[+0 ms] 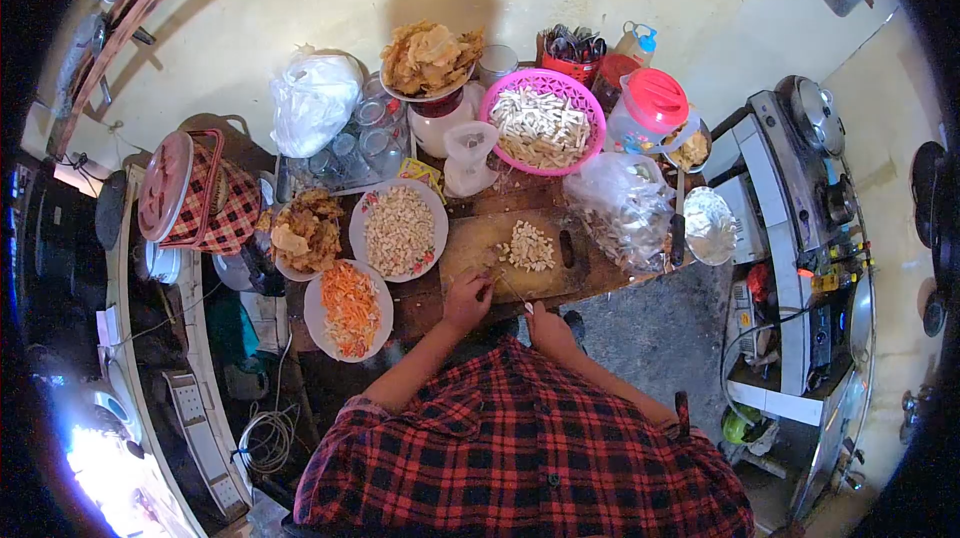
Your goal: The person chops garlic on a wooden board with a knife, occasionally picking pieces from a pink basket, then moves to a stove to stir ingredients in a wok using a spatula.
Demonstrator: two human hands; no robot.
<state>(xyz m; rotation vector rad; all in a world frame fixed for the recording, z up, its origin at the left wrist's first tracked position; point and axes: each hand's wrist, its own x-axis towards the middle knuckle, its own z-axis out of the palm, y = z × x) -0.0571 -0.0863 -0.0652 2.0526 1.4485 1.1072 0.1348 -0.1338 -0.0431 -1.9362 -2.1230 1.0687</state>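
Note:
My right hand (550, 328) is closed around a small knife (515, 293) at the front edge of the wooden cutting board (465, 243). The thin blade points away from me and to the left. My left hand (468, 300) is at the board's front left corner with its fingers curled together; what they hold, if anything, is too small to name. Beyond the hands, a heap of pale diced pieces (530, 246) lies on the board. To the left are a plate of similar white cubes (400, 230) and a plate of shredded orange and white vegetable (349, 312).
A pink basket (601, 138) of pale strips stands behind the board. On the right are a plastic bag (620, 200), a black-handled knife (678, 238) and a foil-like bowl (710, 226). Fried food (305, 231) and glasses (378, 146) occupy the left; a stove (800, 168) stands far right.

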